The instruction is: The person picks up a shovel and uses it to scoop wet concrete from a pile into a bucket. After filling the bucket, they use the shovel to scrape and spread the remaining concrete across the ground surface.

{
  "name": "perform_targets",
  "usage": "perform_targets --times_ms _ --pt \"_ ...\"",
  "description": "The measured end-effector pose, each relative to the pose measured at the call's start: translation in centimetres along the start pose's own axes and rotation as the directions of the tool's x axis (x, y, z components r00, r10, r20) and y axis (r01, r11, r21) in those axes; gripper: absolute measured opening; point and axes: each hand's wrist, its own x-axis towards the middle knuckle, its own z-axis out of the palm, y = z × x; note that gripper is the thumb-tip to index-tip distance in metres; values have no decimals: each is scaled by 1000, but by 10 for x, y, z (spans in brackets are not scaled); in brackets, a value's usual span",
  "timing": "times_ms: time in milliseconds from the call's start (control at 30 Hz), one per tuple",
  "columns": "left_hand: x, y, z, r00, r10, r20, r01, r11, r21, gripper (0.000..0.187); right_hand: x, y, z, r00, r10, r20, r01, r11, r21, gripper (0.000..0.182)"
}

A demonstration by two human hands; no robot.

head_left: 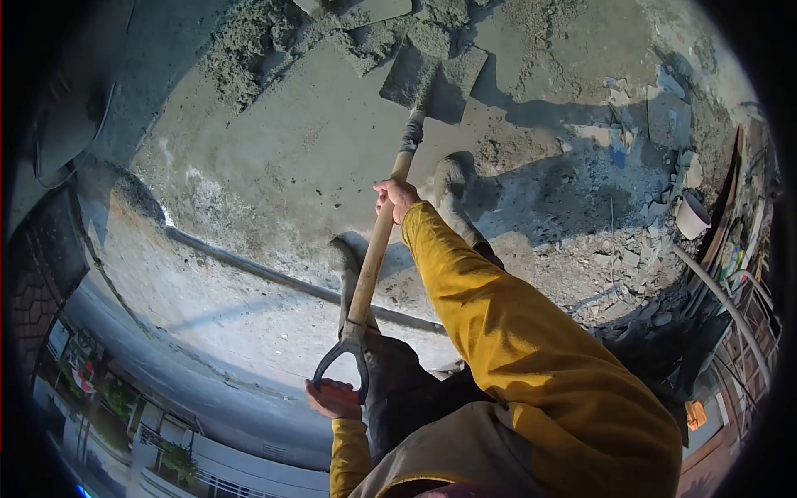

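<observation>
A shovel [375, 261] with a wooden shaft and a dark D-shaped handle runs from near my body up to the top of the view. My right hand [398, 199] is closed around the middle of the shaft. At the handle end, my left hand [334, 400] grips the D-handle. The metal blade [411, 76] rests at a heap of wet grey mortar [369, 46], with some mortar on it. Yellow sleeves cover both arms.
My boots [452, 178] stand on a mortar-smeared floor. Rubble [631, 257] and broken tile pieces lie at right, near a white bucket [691, 217] and a bent pipe [730, 307]. A long pipe-like strip [274, 276] crosses the floor at left. Houses and plants appear lower left.
</observation>
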Motion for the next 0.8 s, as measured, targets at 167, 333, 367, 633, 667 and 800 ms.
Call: perform_targets --times_ms 167,333,367,633,667,800 --pt "-18 -85 53 981 -184 57 188 978 -94 48 -34 -89 -52 958 -266 -108 243 952 -186 15" --pt "-31 -101 66 922 -365 131 366 931 20 49 -118 -129 -57 824 -550 -139 507 823 -255 17" --pt "-35 -96 76 904 -398 155 396 917 44 49 -125 -139 -58 786 -609 -106 565 778 -276 18" --pt "11 -102 136 224 -765 604 745 534 401 35 -173 -200 -32 781 -605 156 608 793 31 21" --pt "2 -100 146 9 -767 642 883 308 355 38 -163 -207 -29 805 -564 185 572 820 11 19" --pt "-45 -104 161 -481 -649 590 839 -146 524 50 -151 -227 -23 769 -638 -31 624 761 -179 17"
